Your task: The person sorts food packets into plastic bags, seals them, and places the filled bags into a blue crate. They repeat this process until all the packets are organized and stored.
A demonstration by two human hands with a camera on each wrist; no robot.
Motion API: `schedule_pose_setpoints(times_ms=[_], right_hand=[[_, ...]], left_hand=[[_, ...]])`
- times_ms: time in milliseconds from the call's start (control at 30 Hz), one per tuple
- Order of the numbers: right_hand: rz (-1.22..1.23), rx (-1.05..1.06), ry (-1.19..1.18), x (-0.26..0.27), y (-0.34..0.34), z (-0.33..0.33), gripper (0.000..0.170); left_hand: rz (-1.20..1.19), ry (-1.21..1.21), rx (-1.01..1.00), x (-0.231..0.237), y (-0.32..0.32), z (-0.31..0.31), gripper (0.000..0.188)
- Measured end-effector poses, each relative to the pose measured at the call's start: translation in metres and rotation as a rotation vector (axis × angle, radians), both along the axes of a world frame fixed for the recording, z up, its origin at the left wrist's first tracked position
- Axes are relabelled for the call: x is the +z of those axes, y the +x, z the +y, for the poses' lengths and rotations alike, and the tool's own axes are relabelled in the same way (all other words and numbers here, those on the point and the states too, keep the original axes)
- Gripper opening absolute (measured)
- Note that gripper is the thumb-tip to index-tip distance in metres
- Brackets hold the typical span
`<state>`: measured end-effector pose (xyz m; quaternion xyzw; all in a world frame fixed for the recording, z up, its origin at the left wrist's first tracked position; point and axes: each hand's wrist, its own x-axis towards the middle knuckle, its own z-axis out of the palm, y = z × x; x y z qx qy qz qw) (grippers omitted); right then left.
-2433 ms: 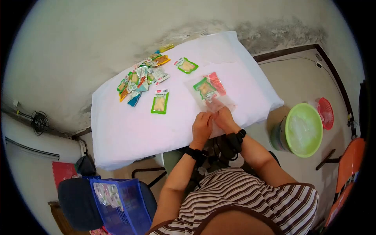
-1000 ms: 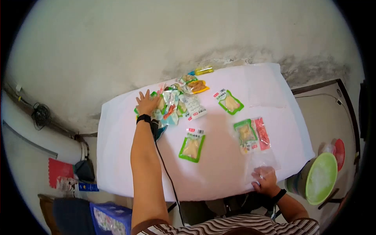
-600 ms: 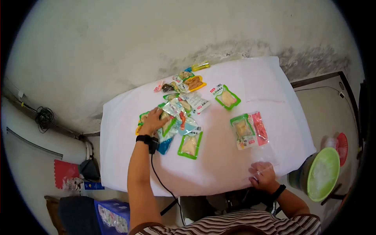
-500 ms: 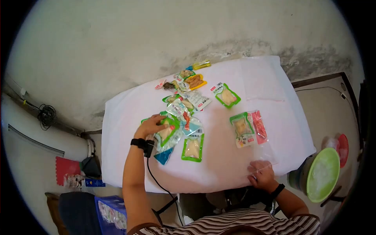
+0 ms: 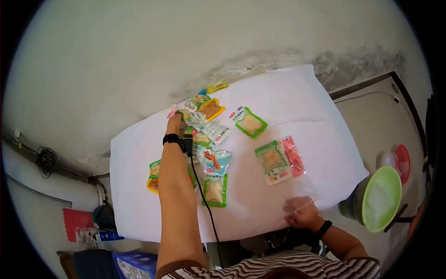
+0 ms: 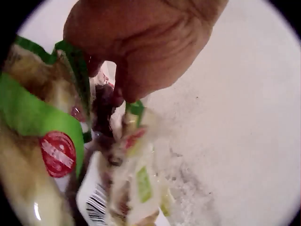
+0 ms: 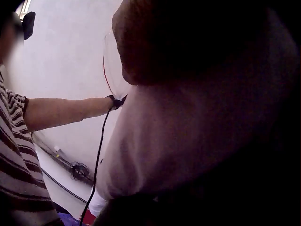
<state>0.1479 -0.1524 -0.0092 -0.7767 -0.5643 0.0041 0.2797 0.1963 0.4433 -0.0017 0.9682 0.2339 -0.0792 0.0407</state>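
In the head view my left hand reaches into the back of a loose pile of vacuum-sealed food packets. Its thumb and fingers pinch a packet with dark contents, seen close in the left wrist view beside a green-edged packet. My right hand holds the mouth of a clear plastic bag at the table's front right, the bag's thin red line crossing over the hand. A green-edged packet and a red packet lie in the bag. In the right wrist view this hand is mostly in shadow.
On the white-covered table lie a lone green-edged packet, a blue-edged packet, another green-edged packet and a yellow bottle. A green basin and blue crate stand beside it. A black cable trails from my left wrist.
My left hand has gone from beside the bag to the pile, spread the packets forward, then moved to the pile's back. The right hand has stayed at the bag's mouth.
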Motion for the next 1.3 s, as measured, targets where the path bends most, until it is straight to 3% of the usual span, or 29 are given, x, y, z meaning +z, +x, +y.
schedule_pose_setpoints(times_ms=[67, 100, 133, 200, 233, 267, 333, 400, 467, 533, 600, 667, 733, 867, 933, 967, 1000, 1067, 1100, 1133, 1200, 1267, 1300], right_hand=[[0.006, 0.02, 0.007, -0.001, 0.0, 0.0, 0.023], [-0.008, 0.028, -0.007, 0.0, 0.0, 0.001, 0.022], [-0.019, 0.033, -0.024, 0.001, 0.0, 0.0, 0.022], [-0.062, -0.006, 0.022, -0.002, -0.001, 0.0, 0.019], [-0.059, 0.004, 0.015, -0.006, -0.001, -0.001, 0.018], [-0.055, 0.008, 0.008, -0.01, -0.001, -0.002, 0.017], [-0.024, -0.011, -0.038, -0.012, -0.003, -0.004, 0.016], [-0.074, 0.007, 0.015, -0.019, -0.003, -0.007, 0.031], [-0.098, -0.02, -0.06, -0.022, -0.002, -0.008, 0.031], [-0.116, 0.012, -0.034, -0.027, -0.003, -0.008, 0.02], [-0.086, 0.021, -0.052, -0.025, -0.002, -0.008, 0.019], [-0.131, 0.018, -0.036, -0.026, -0.003, -0.009, 0.016], [-0.154, 0.008, 0.04, -0.032, -0.005, -0.007, 0.016], [-0.148, -0.046, 0.125, -0.027, -0.007, -0.01, 0.01], [-0.014, 0.008, 0.102, -0.027, -0.006, -0.019, 0.011], [-0.002, -0.036, 0.31, -0.025, -0.006, -0.021, 0.016], [-0.004, -0.034, 0.313, -0.017, -0.009, -0.025, 0.016], [0.603, -0.244, 0.599, 0.009, -0.021, -0.037, 0.024], [0.687, -0.251, 0.624, 0.024, -0.02, -0.043, 0.034], [0.684, -0.246, 0.624, 0.022, -0.02, -0.048, 0.034], [1.068, -0.126, 0.662, 0.017, -0.015, -0.055, 0.038], [1.093, -0.039, 0.632, 0.026, -0.011, -0.071, 0.042], [1.368, -0.048, 0.571, 0.022, -0.006, -0.087, 0.042]], left_hand=[[-0.281, -0.551, 0.53, -0.043, 0.005, 0.037, 0.04], [-0.349, -0.448, 0.375, -0.033, -0.005, 0.018, 0.036], [-0.331, -0.449, 0.372, -0.024, -0.011, 0.009, 0.036], [-0.396, -0.736, 0.648, -0.005, -0.019, -0.011, 0.045], [-0.551, -1.057, 0.855, 0.012, -0.017, -0.031, 0.045], [-0.532, -1.057, 0.844, 0.022, -0.016, -0.042, 0.045], [-0.616, -0.933, 0.895, 0.024, -0.017, -0.056, 0.026], [-0.589, -1.012, 0.556, -0.014, -0.022, -0.023, 0.018], [-0.756, -1.003, 0.822, -0.007, -0.018, -0.039, 0.014], [-0.635, 0.006, 0.109, -0.105, -0.038, 0.068, 0.015], [-1.156, -0.478, 0.613, -0.034, -0.051, 0.0, 0.022], [-1.343, -0.29, 0.649, 0.005, -0.067, -0.027, 0.026], [-1.42, -0.434, 0.701, 0.045, -0.086, -0.053, 0.027], [-1.414, -0.5, 0.498, 0.099, -0.126, -0.151, 0.026], [-1.169, -0.546, 0.257, 0.11, -0.146, -0.214, 0.025], [-1.077, -0.596, 0.198, 0.111, -0.155, -0.242, 0.024], [-0.988, -0.643, 0.142, 0.109, -0.165, -0.27, 0.024], [-0.765, -0.873, 0.027, 0.101, -0.185, -0.324, 0.025], [-0.69, -0.852, -0.152, 0.097, -0.188, -0.35, 0.026], [-0.613, -0.826, -0.334, 0.093, -0.189, -0.375, 0.027], [-0.469, -0.95, -0.384, 0.085, -0.189, -0.42, 0.032], [-0.42, -0.996, -0.313, 0.084, -0.188, -0.451, 0.035], [-0.365, -1.042, -0.242, 0.085, -0.187, -0.461, 0.037]])
